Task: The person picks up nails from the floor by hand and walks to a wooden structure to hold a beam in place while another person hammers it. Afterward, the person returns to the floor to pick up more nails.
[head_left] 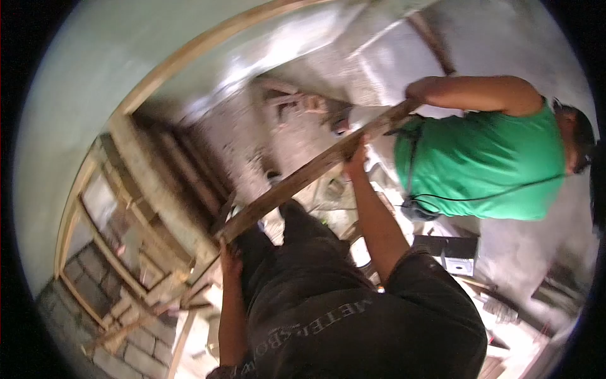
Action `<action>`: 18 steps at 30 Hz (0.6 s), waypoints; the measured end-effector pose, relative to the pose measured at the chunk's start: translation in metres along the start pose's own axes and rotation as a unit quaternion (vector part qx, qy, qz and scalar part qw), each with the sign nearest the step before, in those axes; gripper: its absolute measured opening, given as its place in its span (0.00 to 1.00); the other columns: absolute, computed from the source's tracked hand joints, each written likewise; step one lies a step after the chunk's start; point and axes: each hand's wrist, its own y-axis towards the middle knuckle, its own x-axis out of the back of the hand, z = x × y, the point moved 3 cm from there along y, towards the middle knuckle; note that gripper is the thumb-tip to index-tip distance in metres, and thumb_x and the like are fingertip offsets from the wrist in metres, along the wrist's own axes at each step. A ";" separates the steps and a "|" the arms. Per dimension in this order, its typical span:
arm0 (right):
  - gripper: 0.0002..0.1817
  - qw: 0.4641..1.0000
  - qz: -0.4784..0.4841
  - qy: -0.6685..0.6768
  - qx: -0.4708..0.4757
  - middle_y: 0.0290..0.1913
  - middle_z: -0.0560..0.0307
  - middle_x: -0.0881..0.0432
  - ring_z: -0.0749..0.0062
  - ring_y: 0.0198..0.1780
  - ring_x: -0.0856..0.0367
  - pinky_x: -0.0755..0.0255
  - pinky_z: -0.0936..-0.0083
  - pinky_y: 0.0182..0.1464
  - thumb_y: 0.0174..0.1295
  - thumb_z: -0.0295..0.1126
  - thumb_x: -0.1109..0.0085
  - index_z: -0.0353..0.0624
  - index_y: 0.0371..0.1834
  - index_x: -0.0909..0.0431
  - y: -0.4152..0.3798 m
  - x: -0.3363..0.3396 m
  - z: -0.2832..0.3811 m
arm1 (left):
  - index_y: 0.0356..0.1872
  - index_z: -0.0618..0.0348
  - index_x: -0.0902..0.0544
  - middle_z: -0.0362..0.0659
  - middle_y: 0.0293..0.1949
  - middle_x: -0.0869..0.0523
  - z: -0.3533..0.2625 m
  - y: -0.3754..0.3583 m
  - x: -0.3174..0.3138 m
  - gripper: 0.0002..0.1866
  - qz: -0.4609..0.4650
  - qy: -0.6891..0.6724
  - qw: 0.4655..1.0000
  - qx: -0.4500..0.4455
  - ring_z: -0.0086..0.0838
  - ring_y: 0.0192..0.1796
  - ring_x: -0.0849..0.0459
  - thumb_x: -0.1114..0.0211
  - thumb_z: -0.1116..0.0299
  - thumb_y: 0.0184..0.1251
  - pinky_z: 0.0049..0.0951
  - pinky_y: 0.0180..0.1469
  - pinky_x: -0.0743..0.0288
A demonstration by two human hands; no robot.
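Observation:
A long wooden plank [303, 177] slants across the middle of the view, its near end at lower left. My left hand [231, 258] grips that near end from below. Farther up the plank, my right hand [357, 159] is closed around its edge. The plank's far end lies close to the arm of a person in a green shirt [486, 161], whose hand [421, 90] is at that end. Part of my fingers on both hands is hidden by the plank.
Wooden frames and lumber [142, 208] stand at the left beside a block wall [95, 278]. Debris lies on the floor [237, 136] beyond the plank. A dark box [446, 252] sits at the right, below the other person. A curved wooden beam [189, 50] runs along the upper left.

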 end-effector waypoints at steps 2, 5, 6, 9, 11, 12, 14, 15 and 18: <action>0.47 0.925 0.351 0.143 0.004 0.69 0.62 0.36 0.65 0.67 0.37 0.38 0.69 0.65 0.59 0.73 0.59 0.50 0.72 0.43 -0.087 0.004 0.070 | 0.64 0.53 0.32 0.42 0.57 0.26 0.021 0.050 0.058 0.37 0.078 0.036 0.996 -0.006 0.26 0.47 0.29 0.39 0.39 0.62 0.29 0.46 0.33; 0.40 0.863 0.401 0.285 -0.117 0.59 0.57 0.26 0.58 0.57 0.29 0.38 0.64 0.65 0.65 0.63 0.53 0.48 0.72 0.42 -0.099 -0.005 0.078 | 0.64 0.54 0.31 0.44 0.54 0.25 0.000 0.007 0.010 0.43 -0.083 0.050 0.992 0.076 0.30 0.41 0.31 0.37 0.33 0.56 0.37 0.48 0.34; 0.40 0.863 0.416 0.267 -0.104 0.60 0.58 0.27 0.58 0.58 0.30 0.40 0.63 0.66 0.64 0.65 0.55 0.50 0.72 0.42 -0.100 -0.004 0.079 | 0.56 0.52 0.28 0.39 0.43 0.26 -0.004 0.008 0.009 0.33 -0.021 0.004 1.000 0.022 0.25 0.35 0.33 0.35 0.39 0.59 0.30 0.41 0.36; 0.39 0.896 0.365 0.237 -0.089 0.62 0.59 0.29 0.59 0.61 0.32 0.41 0.60 0.67 0.64 0.67 0.58 0.53 0.70 0.40 -0.146 -0.004 0.095 | 0.41 0.48 0.25 0.32 0.27 0.32 -0.017 -0.005 -0.021 0.17 0.016 -0.060 0.998 -0.027 0.19 0.26 0.38 0.33 0.50 0.63 0.21 0.29 0.42; 0.37 0.926 0.298 0.216 -0.085 0.63 0.60 0.31 0.60 0.62 0.33 0.41 0.59 0.67 0.65 0.67 0.60 0.54 0.69 0.39 -0.168 0.003 0.084 | 0.35 0.46 0.26 0.29 0.22 0.37 -0.020 -0.010 -0.027 0.12 -0.010 -0.087 0.996 -0.018 0.16 0.22 0.42 0.33 0.55 0.64 0.19 0.24 0.46; 0.41 0.935 0.301 0.172 -0.080 0.66 0.56 0.33 0.59 0.65 0.35 0.45 0.56 0.68 0.63 0.69 0.61 0.54 0.71 0.43 -0.168 0.004 0.063 | 0.36 0.46 0.26 0.29 0.23 0.36 -0.017 -0.006 -0.022 0.13 -0.021 -0.090 0.996 -0.009 0.16 0.23 0.41 0.32 0.54 0.64 0.19 0.25 0.46; 0.45 0.929 0.342 0.115 -0.085 0.69 0.50 0.37 0.56 0.68 0.38 0.47 0.52 0.69 0.62 0.71 0.62 0.54 0.75 0.50 -0.186 0.010 0.040 | 0.36 0.46 0.25 0.30 0.24 0.34 -0.014 -0.002 -0.018 0.13 -0.033 -0.094 0.995 0.000 0.17 0.23 0.40 0.32 0.53 0.64 0.19 0.25 0.45; 0.45 0.915 0.378 0.102 -0.094 0.70 0.48 0.38 0.55 0.68 0.38 0.46 0.52 0.69 0.62 0.71 0.63 0.54 0.75 0.52 -0.204 0.014 0.030 | 0.36 0.46 0.25 0.30 0.24 0.34 -0.014 -0.001 -0.017 0.13 -0.025 -0.101 0.995 0.001 0.17 0.23 0.40 0.32 0.54 0.63 0.19 0.25 0.45; 0.30 0.838 0.526 -0.066 -0.132 0.57 0.49 0.27 0.61 0.57 0.26 0.28 0.60 0.58 0.67 0.54 0.51 0.52 0.68 0.37 -0.238 0.028 0.002 | 0.35 0.46 0.26 0.30 0.23 0.34 -0.016 -0.003 -0.018 0.13 -0.020 -0.095 0.995 0.002 0.16 0.23 0.40 0.32 0.54 0.63 0.19 0.25 0.44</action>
